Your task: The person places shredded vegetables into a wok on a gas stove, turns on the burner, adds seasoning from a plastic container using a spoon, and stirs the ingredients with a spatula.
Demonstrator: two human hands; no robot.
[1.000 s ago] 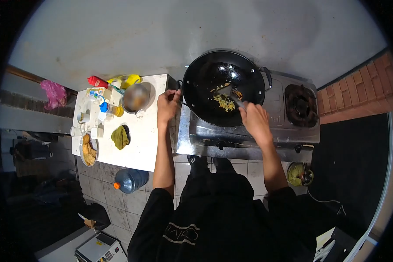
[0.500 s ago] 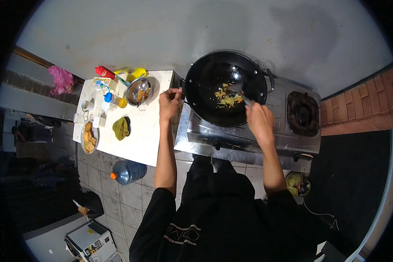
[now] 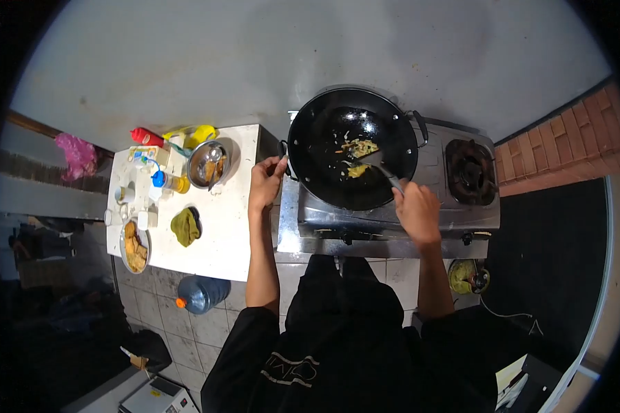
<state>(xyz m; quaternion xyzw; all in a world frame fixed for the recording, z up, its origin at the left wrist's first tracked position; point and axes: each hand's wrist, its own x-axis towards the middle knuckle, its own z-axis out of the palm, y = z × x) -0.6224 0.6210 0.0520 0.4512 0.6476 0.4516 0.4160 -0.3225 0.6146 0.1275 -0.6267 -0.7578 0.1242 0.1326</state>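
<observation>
A large black wok [image 3: 324,179] sits on the left burner of a steel gas stove [image 3: 430,180]. My left hand [image 3: 267,182] is closed on the wok's left handle, pinching it between thumb and fingers. In my right hand [image 3: 418,212] is the handle of a spatula [image 3: 386,172], its dark blade down inside the wok. Chopped yellow and orange food [image 3: 359,148] lies in the wok, parted into two clumps on either side of the blade. Small pale bits are scattered around the clumps.
Left of the stove, a white table [image 3: 231,234] holds a steel bowl [image 3: 198,177], a green cloth [image 3: 184,227], a plate of fried food [image 3: 135,249], an oil bottle [image 3: 179,183] and a red bottle [image 3: 145,136]. A water jug [image 3: 205,294] lies on the floor. The second burner [image 3: 470,172] is at right.
The spatula has moved slightly, and the single pile of food is now split into two clumps. My left hand stays at the wok handle. The whole view has shifted a little.
</observation>
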